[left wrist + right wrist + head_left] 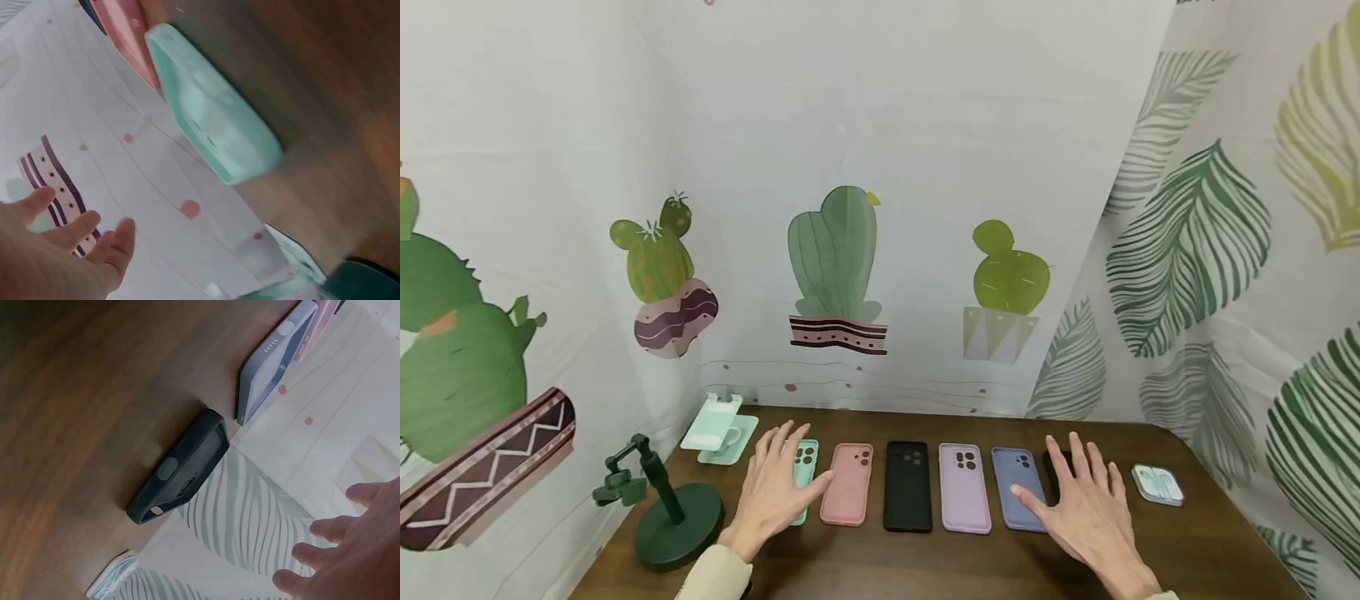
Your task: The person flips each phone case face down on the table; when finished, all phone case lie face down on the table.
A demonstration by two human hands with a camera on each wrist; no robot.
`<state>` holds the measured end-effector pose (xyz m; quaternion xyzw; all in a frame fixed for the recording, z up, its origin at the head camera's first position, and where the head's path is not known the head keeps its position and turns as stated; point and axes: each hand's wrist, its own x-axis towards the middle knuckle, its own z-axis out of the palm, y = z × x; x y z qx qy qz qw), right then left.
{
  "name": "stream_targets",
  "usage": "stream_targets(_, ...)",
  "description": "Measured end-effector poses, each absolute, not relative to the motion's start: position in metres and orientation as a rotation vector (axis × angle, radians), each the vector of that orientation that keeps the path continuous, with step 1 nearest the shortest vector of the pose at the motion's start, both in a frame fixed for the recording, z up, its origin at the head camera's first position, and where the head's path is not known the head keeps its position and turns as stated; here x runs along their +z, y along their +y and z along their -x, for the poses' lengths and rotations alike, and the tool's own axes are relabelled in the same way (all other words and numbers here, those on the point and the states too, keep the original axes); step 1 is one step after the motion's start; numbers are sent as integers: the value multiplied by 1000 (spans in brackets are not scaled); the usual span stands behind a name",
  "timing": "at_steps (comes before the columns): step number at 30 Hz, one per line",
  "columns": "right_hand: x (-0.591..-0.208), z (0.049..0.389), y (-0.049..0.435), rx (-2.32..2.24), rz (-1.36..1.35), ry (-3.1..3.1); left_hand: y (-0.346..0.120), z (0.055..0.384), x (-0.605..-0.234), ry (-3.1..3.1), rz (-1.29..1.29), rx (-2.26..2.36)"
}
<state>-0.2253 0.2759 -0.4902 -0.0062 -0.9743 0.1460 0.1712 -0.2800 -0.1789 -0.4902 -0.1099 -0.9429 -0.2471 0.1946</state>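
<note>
Several phone cases lie in a row on the wooden table. With fingers spread, my left hand (775,487) hovers over the mint green phone case (806,462), hiding part of it; the left wrist view shows them apart. My right hand (1093,512) is held over a black phone case (181,472), mostly hidden from the head view, fingers spread and holding nothing. Between the hands lie a pink phone case (847,485), another black phone case (907,492), a lavender phone case (965,492) and a blue phone case (1017,483), beside the right thumb.
At the left stands a dark green stand (679,529) with a jointed arm. Behind it is a mint green folding phone stand (730,433). A small pale case with white cables (1157,484) lies at the right. Printed cloth (925,167) hangs behind the table (850,562).
</note>
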Motion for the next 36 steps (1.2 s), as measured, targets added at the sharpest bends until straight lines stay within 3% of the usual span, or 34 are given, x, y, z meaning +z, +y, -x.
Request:
stream_targets(6, -483, 217, 282, 420, 45, -2768, -152, 273, -483, -2561, 338, -727)
stream_targets(17, -474, 194, 302, 490, 99, -2724, -90, 263, -475, -2560, 454, -1184)
stream_targets(26, -472, 185, 328, 588, 171, -2806, -15, 258, -474, -2549, 683, -1211)
stream_targets(36, -480, 191, 354, 657, 253, -2814, 78, 257, -477, -2663, 734, -1350)
